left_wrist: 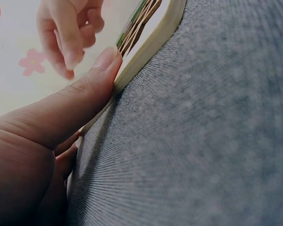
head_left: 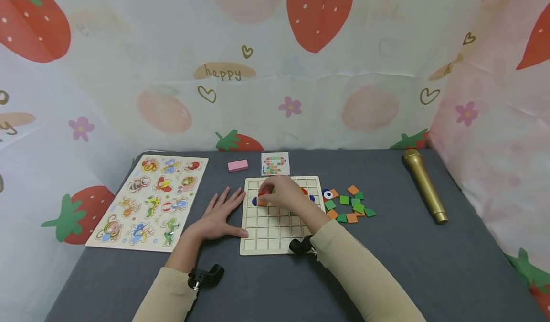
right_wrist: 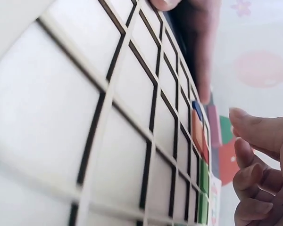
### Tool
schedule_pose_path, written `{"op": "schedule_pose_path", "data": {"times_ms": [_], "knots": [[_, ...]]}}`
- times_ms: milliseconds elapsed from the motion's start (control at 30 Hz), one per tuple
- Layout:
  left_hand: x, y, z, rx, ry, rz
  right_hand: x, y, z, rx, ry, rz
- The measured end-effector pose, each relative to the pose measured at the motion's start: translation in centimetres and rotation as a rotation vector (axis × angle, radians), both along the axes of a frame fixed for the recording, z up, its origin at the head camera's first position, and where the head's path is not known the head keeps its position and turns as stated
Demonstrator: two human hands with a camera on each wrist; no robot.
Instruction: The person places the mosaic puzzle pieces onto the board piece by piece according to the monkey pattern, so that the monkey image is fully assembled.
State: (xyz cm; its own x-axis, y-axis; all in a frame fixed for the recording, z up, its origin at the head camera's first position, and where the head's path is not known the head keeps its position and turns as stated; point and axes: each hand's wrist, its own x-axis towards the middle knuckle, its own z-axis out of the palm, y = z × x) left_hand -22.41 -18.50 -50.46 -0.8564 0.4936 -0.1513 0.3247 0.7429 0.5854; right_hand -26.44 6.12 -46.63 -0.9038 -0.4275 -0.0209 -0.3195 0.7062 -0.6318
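Observation:
A pale wooden grid board [head_left: 275,236] lies on the dark cloth, with a few coloured pieces set in its upper rows. Among them are an orange piece [right_wrist: 197,129], a blue piece [right_wrist: 196,109] and green pieces [right_wrist: 203,178]. My left hand [head_left: 221,217] is spread flat at the board's left side; its thumb [left_wrist: 96,77] touches the edge. Over the upper left cells hovers my right hand [head_left: 281,193], fingers loosely bent, partly hiding the pieces beneath. In the right wrist view no piece shows between that hand's thumb [right_wrist: 247,120] and fingers.
Loose orange, green and blue pieces [head_left: 344,200] lie right of the board. Behind it are a pattern card [head_left: 275,171] and a pink block [head_left: 237,166]. An insect picture board [head_left: 142,202] lies at left, a gold microphone [head_left: 425,188] at right.

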Motion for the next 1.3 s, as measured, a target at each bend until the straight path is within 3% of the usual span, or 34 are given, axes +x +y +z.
{"op": "schedule_pose_path", "data": {"times_ms": [667, 1300], "knots": [[0.1, -0.3, -0.3, 0.019, 0.009, 0.013, 1.3, 7.2, 0.7, -0.115, -0.039, -0.134], [0.0, 0.1, -0.2, 0.033, 0.005, 0.005, 1.8, 14.3, -0.7, -0.071, -0.021, -0.261]]}}
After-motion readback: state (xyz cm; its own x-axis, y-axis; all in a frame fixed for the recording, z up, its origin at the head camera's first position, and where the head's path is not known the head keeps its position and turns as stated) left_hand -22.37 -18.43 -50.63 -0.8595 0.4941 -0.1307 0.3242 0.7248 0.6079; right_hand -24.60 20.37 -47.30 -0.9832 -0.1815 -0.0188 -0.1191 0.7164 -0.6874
